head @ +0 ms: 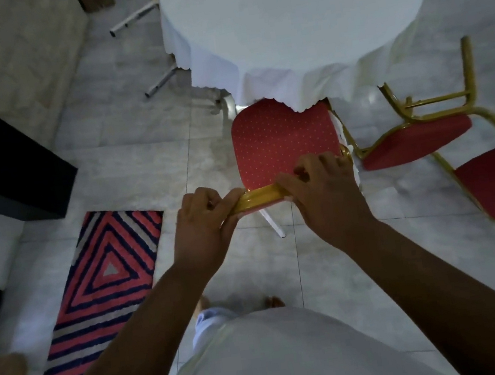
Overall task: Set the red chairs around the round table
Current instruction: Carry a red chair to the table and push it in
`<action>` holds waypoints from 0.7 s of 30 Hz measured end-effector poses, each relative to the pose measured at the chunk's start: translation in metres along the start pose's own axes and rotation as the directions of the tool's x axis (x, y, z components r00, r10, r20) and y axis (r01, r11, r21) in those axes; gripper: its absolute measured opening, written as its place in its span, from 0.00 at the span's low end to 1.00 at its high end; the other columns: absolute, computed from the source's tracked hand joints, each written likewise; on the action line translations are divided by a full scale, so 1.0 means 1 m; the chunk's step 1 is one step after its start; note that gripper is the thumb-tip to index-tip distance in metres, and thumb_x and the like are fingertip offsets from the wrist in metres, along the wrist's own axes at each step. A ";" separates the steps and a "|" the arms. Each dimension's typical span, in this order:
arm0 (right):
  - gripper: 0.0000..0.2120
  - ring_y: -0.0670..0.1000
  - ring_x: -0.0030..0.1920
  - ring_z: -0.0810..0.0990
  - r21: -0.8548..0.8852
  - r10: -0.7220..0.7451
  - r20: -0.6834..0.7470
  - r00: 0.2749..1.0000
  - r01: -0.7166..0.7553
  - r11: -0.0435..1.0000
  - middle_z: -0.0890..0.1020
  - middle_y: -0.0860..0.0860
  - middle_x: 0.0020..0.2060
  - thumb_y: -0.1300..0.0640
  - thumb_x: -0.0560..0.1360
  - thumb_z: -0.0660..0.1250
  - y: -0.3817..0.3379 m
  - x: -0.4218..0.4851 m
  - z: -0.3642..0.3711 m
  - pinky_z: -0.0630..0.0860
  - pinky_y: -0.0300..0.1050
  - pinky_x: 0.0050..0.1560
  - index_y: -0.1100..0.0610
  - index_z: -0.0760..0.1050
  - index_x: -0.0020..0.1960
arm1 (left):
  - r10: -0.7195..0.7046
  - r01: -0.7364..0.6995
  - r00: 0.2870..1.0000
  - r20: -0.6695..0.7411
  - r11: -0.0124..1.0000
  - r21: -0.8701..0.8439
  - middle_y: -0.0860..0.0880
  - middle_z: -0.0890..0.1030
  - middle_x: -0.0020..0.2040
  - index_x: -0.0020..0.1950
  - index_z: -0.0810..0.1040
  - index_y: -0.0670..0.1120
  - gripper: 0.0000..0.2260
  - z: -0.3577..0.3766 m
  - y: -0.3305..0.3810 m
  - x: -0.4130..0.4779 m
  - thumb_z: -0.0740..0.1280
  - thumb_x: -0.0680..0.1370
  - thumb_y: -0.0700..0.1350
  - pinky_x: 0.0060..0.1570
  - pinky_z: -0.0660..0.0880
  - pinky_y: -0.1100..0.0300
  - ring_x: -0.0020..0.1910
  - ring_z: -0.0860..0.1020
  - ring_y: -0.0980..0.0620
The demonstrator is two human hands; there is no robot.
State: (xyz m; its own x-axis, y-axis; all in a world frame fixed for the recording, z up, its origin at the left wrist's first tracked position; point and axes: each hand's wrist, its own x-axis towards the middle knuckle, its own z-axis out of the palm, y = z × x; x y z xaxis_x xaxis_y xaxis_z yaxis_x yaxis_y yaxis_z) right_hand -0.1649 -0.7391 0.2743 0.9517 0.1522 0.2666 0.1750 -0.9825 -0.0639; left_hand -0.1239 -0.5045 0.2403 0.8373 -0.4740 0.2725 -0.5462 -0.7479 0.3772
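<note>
A round table (297,23) with a white cloth hanging over its edge fills the top middle. Directly below it stands a red chair (284,141) with a dotted seat, its front tucked under the cloth. My left hand (203,221) and my right hand (322,190) both grip the gold top rail (257,198) of its backrest. A second red chair (419,139) with a gold frame lies tipped on its side to the right of the table, legs pointing up.
A striped red, navy and grey rug (105,288) lies on the tiled floor at the left. A black piece of furniture (2,175) juts in from the left edge. White chair legs (135,16) show behind the table's left side. My bare feet stand below.
</note>
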 end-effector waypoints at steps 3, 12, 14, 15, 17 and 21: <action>0.18 0.59 0.50 0.74 0.000 0.001 -0.002 1.000 -0.001 1.000 0.75 0.56 0.49 0.60 0.73 0.70 0.018 -0.008 -0.006 0.72 0.59 0.53 0.48 0.74 0.61 | 0.024 -0.022 0.999 0.024 0.998 -0.052 0.47 0.72 0.50 0.68 0.73 0.52 0.18 0.008 0.004 0.005 0.64 0.79 0.52 0.44 0.70 0.56 0.49 0.69 0.49; 0.21 0.58 0.49 0.73 0.004 0.012 -0.007 1.000 -0.012 1.000 0.76 0.55 0.47 0.67 0.70 0.69 0.067 -0.021 -0.017 0.74 0.54 0.49 0.50 0.76 0.59 | 0.072 -0.062 0.991 0.112 0.994 -0.092 0.44 0.75 0.51 0.64 0.72 0.50 0.18 0.021 0.022 0.028 0.72 0.75 0.41 0.41 0.76 0.50 0.48 0.73 0.46; 0.20 0.58 0.48 0.73 0.029 0.031 -0.009 0.999 -0.030 0.999 0.76 0.56 0.48 0.65 0.71 0.70 0.077 -0.027 -0.018 0.75 0.55 0.48 0.51 0.75 0.60 | 0.111 -0.101 0.984 0.137 0.992 -0.073 0.44 0.75 0.51 0.64 0.74 0.48 0.17 0.021 0.029 0.040 0.71 0.76 0.41 0.41 0.76 0.48 0.47 0.73 0.46; 0.20 0.58 0.48 0.74 0.043 0.039 -0.011 0.999 -0.038 0.998 0.76 0.56 0.48 0.64 0.71 0.71 0.082 -0.031 -0.017 0.76 0.56 0.47 0.51 0.74 0.60 | 0.134 -0.126 0.980 0.144 0.990 -0.062 0.44 0.75 0.51 0.63 0.75 0.47 0.17 0.022 0.031 0.045 0.71 0.76 0.41 0.41 0.76 0.48 0.47 0.73 0.46; 0.20 0.58 0.47 0.74 0.066 0.060 -0.010 0.998 -0.060 0.996 0.76 0.56 0.48 0.61 0.73 0.71 0.091 -0.042 -0.014 0.76 0.55 0.45 0.51 0.72 0.62 | 0.179 -0.171 0.972 0.155 0.983 -0.059 0.45 0.76 0.51 0.63 0.74 0.49 0.17 0.023 0.038 0.052 0.71 0.75 0.41 0.41 0.75 0.48 0.47 0.73 0.46; 0.16 0.56 0.47 0.73 0.100 0.134 -0.003 0.991 -0.133 0.986 0.77 0.55 0.48 0.58 0.75 0.70 0.107 -0.072 -0.005 0.75 0.51 0.42 0.52 0.75 0.62 | 0.233 -0.226 0.958 0.165 0.972 -0.059 0.47 0.75 0.50 0.62 0.70 0.53 0.18 0.030 0.059 0.055 0.70 0.75 0.44 0.42 0.71 0.50 0.47 0.71 0.47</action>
State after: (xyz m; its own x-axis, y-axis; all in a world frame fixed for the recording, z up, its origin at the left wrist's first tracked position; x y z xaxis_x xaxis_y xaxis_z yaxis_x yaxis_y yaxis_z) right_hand -0.2160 -0.8554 0.2531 0.9658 0.0184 0.2585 0.0707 -0.9784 -0.1943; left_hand -0.1096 -0.5884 0.2506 0.6796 -0.7050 0.2027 -0.7217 -0.5929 0.3573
